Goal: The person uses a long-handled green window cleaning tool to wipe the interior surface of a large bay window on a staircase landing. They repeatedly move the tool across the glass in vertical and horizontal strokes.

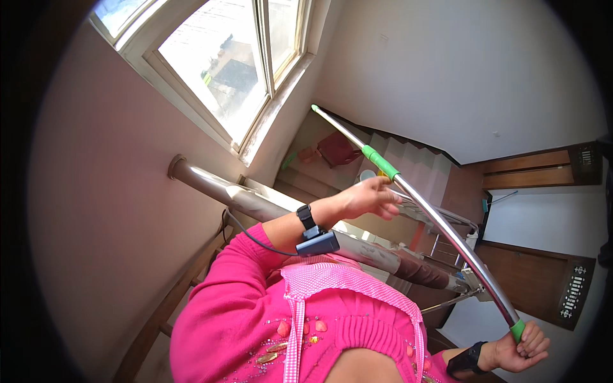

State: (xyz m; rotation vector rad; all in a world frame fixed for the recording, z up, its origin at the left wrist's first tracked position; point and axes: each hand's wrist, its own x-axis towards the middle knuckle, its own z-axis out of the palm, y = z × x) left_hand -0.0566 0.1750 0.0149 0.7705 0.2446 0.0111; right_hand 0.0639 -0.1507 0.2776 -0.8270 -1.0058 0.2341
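Observation:
A shiny telescopic metal pole (445, 225) with green plastic fittings runs diagonally across the view. My right hand (522, 347) is closed around its green lower end at the lower right. Partway up, my left hand (373, 196) is just beside the green middle collar (380, 162). Its fingers are apart and not wrapped round the pole; whether a fingertip touches it I cannot tell. The pole's green far tip (314, 107) points toward the wall corner near the window. No tool head shows on that tip.
A thick metal pipe (206, 184) crosses in front of me from the left wall. Beyond are a window (215, 62), stairs (412, 160), a red chair (337, 148) and a white bucket (367, 175). A wooden rail (158, 316) lies at left, a brown door (527, 273) at right.

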